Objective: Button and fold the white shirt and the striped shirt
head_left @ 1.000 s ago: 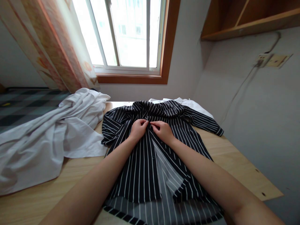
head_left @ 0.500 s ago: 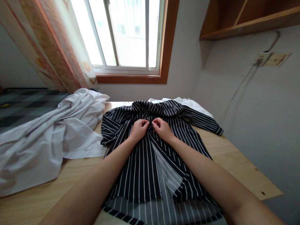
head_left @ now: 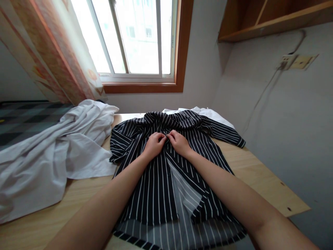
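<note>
A black shirt with white stripes (head_left: 153,187) lies front up on the wooden table, collar toward the window. Below my hands its front edges part, and the greyish inside of the cloth shows. My left hand (head_left: 155,144) pinches the front edge at about chest height. Just beside it, fingertips almost touching, my right hand (head_left: 179,143) pinches the other side of the front opening. Whatever small part sits between the fingertips is too small to make out. One sleeve stretches out to the right; the left one is bunched.
White cloth (head_left: 85,146) is heaped on the left of the table (head_left: 260,177), and more white fabric (head_left: 208,114) lies behind the shirt. A window (head_left: 137,45) and a curtain (head_left: 57,52) are at the back. A shelf (head_left: 275,26) and a socket with a cord (head_left: 287,62) are on the right wall.
The view has shifted slightly, so the room sits a little further left. Both hands keep their pinch on the shirt front, with fingertips barely moved.
</note>
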The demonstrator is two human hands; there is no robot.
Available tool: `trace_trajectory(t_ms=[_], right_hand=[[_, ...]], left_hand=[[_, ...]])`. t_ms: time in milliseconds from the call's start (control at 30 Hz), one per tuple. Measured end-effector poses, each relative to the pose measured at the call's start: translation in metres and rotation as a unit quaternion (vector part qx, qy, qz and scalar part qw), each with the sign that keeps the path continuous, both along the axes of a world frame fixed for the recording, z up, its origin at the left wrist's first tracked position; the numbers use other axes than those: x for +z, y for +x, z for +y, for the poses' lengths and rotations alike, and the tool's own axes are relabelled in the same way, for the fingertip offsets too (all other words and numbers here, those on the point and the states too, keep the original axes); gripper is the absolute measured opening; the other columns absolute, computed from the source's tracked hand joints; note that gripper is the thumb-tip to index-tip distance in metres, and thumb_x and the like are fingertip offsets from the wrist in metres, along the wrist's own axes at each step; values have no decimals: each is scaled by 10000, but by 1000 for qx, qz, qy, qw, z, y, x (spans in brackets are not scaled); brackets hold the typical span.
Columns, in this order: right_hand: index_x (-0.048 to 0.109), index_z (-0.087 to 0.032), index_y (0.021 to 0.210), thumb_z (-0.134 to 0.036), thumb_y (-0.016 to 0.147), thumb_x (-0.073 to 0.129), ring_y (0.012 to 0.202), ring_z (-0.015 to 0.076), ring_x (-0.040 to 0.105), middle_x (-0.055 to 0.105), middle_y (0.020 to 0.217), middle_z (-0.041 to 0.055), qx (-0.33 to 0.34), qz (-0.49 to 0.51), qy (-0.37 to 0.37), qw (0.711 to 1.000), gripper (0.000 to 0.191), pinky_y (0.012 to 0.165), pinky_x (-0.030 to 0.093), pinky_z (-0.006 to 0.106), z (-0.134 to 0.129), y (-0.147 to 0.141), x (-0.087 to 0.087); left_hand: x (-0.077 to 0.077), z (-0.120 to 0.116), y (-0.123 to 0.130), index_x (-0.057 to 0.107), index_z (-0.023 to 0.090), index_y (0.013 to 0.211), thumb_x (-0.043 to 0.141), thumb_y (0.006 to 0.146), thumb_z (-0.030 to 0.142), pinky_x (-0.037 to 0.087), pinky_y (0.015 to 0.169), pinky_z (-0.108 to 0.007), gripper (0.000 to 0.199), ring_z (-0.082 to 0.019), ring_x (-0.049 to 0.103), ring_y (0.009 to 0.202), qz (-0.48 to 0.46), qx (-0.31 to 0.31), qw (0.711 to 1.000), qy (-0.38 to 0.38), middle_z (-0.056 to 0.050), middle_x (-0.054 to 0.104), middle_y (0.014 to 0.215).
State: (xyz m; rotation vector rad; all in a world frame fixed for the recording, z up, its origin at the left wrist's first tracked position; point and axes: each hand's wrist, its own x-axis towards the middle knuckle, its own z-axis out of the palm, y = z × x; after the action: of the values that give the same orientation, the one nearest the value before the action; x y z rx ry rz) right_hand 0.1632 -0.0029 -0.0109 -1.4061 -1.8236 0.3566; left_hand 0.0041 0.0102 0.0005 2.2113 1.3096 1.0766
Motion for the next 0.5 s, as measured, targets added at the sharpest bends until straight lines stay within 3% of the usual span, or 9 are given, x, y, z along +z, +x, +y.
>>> trace_trajectory(t_ms=[233,367,500], right_hand=[[559,-211,778,-305,948,502,725,156,588,610,740,-6,12,33,4,999,202,666,386,244,0,1,1],[552,-214,788,-323,949,492,636,148,585,576,645,-28,13,86,3,996,203,624,388,240,1,3,-2],[531,-217,733,-393,947,496,596,142,567,566,600,-36,29,86,-12,996,280,598,369,237,1,9,-2]], left_hand=[[-2,0,-1,631,193,811,611,803,222,476,858,-349,36,-211,599,878,-18,9,1000,4,-43,628,862],[-3,2,-2,582,190,904,635,737,145,493,827,-318,181,-178,600,875,-96,15,995,-12,-24,619,920],[-3,3,-4,592,193,914,610,769,163,498,833,-318,149,-168,623,845,-111,-10,992,-62,-9,643,881]])
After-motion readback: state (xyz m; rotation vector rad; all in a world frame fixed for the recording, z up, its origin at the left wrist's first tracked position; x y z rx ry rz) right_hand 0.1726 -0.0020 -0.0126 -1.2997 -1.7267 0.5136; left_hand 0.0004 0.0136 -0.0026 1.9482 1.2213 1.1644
